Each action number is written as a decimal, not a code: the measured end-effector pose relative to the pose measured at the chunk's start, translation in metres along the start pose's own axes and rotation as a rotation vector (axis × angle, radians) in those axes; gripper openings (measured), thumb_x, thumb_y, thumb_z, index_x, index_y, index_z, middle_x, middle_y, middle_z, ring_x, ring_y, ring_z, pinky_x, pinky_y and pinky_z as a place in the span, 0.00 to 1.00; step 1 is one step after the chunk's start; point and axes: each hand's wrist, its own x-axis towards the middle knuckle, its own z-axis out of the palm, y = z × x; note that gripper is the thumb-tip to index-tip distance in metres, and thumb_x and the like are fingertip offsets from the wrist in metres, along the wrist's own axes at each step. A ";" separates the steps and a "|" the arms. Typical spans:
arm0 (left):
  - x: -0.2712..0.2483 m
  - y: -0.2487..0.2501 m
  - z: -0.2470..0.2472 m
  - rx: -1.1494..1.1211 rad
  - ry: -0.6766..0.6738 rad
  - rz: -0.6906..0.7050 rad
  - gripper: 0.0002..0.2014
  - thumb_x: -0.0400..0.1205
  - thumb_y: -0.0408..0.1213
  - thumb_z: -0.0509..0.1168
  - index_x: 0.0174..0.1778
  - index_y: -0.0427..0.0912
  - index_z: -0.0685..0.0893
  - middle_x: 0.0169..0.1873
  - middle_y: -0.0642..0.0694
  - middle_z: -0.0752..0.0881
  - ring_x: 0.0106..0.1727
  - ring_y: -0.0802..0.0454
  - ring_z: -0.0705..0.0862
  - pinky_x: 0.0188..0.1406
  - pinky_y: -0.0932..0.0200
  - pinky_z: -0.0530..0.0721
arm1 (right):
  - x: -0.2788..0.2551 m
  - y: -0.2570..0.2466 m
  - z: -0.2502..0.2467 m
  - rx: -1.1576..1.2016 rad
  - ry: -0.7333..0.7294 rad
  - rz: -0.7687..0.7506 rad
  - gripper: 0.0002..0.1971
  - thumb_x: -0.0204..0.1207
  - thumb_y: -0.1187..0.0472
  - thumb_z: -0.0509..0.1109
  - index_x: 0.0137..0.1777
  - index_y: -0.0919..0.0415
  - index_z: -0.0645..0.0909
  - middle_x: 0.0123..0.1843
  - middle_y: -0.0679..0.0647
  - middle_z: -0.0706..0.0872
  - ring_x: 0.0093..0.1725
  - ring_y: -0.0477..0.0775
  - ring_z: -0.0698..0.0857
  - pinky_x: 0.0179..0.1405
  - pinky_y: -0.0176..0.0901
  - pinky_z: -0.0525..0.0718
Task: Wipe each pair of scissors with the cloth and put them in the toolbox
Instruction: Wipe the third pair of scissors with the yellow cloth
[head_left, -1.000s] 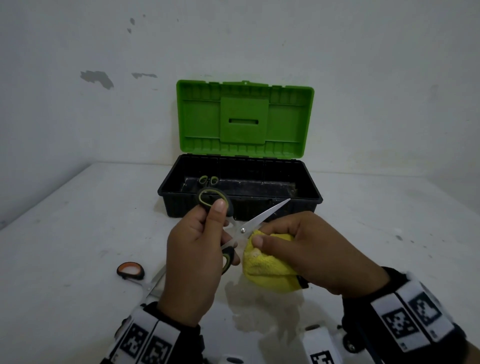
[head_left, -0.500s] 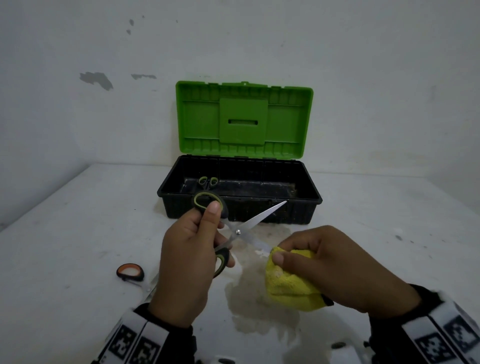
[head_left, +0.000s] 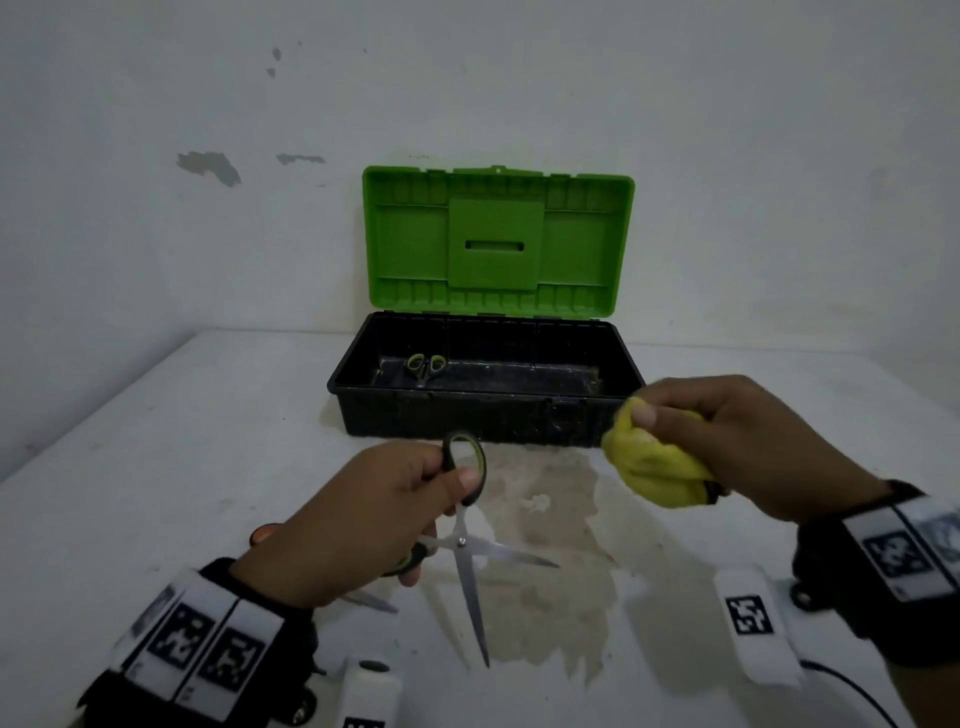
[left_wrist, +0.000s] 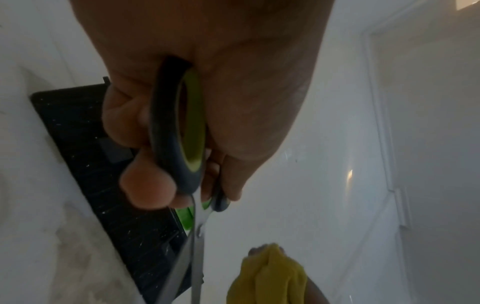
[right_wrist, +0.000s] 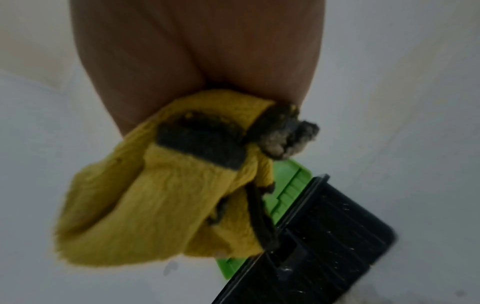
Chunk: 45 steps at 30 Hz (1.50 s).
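My left hand (head_left: 395, 512) grips the black-and-green handles of a pair of scissors (head_left: 465, 551), whose blades are spread apart and point down toward me. In the left wrist view the scissors (left_wrist: 182, 133) run between my curled fingers. My right hand (head_left: 727, 441) holds a bunched yellow cloth (head_left: 652, 467) up at the right, apart from the blades; the cloth (right_wrist: 166, 191) fills the right wrist view. The black toolbox (head_left: 488, 415) stands open with its green lid (head_left: 496, 241) upright, and a small green-handled pair of scissors (head_left: 426, 366) lies inside at the left.
An orange-handled pair of scissors (head_left: 262, 535) lies on the white table (head_left: 156, 467), mostly hidden under my left hand, one blade tip showing. A brownish stain (head_left: 550, 561) marks the tabletop in front of the toolbox. A white wall stands close behind.
My right hand has lifted the cloth off the blade and moved right and up. My left hand has turned the scissors so the blades point down toward me instead of right.
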 end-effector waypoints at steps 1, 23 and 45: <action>0.001 0.001 0.002 0.013 -0.013 0.004 0.16 0.84 0.52 0.63 0.36 0.48 0.85 0.29 0.37 0.87 0.19 0.49 0.82 0.22 0.62 0.79 | 0.006 -0.005 0.005 -0.064 -0.061 -0.046 0.10 0.74 0.50 0.72 0.43 0.53 0.92 0.45 0.51 0.92 0.41 0.48 0.90 0.34 0.35 0.83; 0.013 0.006 0.001 0.020 0.200 0.191 0.14 0.85 0.42 0.64 0.36 0.42 0.85 0.22 0.46 0.86 0.18 0.45 0.83 0.20 0.61 0.80 | 0.025 -0.037 0.085 -0.595 -0.483 -0.228 0.11 0.79 0.49 0.71 0.57 0.48 0.89 0.53 0.46 0.88 0.50 0.45 0.85 0.53 0.45 0.85; 0.006 0.009 -0.010 -0.022 0.228 0.172 0.15 0.84 0.44 0.64 0.37 0.39 0.85 0.20 0.39 0.86 0.16 0.50 0.82 0.19 0.67 0.76 | 0.024 -0.045 0.067 -0.532 -0.526 -0.158 0.08 0.81 0.49 0.70 0.50 0.50 0.89 0.44 0.43 0.88 0.38 0.38 0.85 0.29 0.27 0.79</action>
